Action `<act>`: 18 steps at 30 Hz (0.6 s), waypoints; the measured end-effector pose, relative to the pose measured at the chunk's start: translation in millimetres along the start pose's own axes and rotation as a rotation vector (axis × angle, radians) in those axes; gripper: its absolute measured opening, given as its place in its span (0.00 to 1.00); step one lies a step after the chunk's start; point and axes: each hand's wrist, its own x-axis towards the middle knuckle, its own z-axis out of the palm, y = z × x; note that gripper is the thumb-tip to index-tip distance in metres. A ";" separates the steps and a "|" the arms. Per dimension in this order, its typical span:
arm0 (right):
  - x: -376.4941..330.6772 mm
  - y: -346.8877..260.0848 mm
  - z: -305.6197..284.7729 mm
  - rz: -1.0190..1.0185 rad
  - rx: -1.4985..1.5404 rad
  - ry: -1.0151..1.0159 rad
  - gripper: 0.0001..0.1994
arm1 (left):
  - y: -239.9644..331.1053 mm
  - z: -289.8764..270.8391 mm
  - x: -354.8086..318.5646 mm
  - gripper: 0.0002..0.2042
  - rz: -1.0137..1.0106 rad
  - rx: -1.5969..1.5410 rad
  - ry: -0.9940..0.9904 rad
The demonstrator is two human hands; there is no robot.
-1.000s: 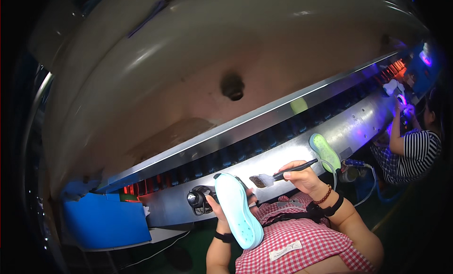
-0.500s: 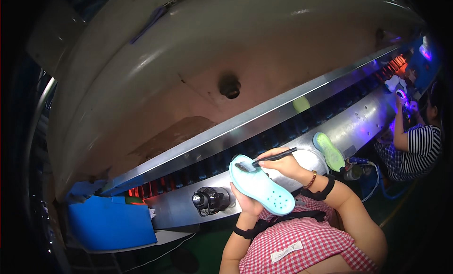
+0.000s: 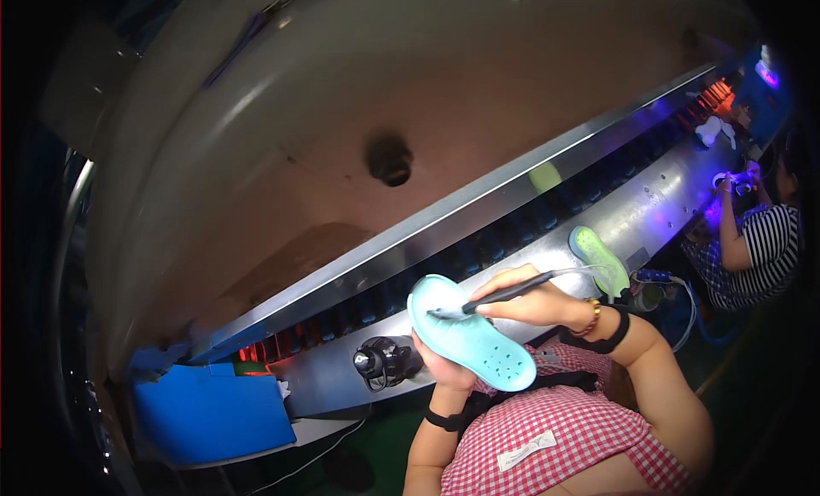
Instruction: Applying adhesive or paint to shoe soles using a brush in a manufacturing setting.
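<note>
A light blue shoe sole [image 3: 478,344], with a cluster of small holes at its near, right end, is held tilted in front of me. My left hand [image 3: 444,369] is closed on its left edge from below. In my right hand [image 3: 531,301] is a dark-handled brush [image 3: 512,292], gripped like a pen. Its bristles touch the sole's upper, far end. A thin pale tube or cord curves away from the back of the handle. Beyond my right hand a yellow-green sole [image 3: 605,264] with a bluish edge lies on the metal ledge.
A black bottle [image 3: 389,362] stands on the metal ledge [image 3: 329,385], left of my left hand. Behind runs a dark roller conveyor [image 3: 474,258] carrying a green piece [image 3: 544,177], under a large pale hood [image 3: 282,146]. A blue box [image 3: 213,415] sits left; a co-worker [image 3: 764,248] works right.
The brush has shifted slightly toward me across the sole's far end, and its handle has swung a little. My left hand keeps its hold. The whole view has turned slightly.
</note>
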 end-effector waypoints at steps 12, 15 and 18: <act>-19.7 2.7 4.8 -0.249 -0.010 -0.359 0.10 | 24.2 0.9 6.3 0.40 0.180 -0.012 -0.085; -21.6 -4.5 -5.4 -0.098 0.114 -0.191 0.11 | 29.5 7.7 7.0 0.40 0.357 0.098 -0.030; -22.3 1.0 -5.3 -0.184 -0.028 -0.247 0.11 | 33.8 21.3 6.7 0.40 0.393 0.091 -0.033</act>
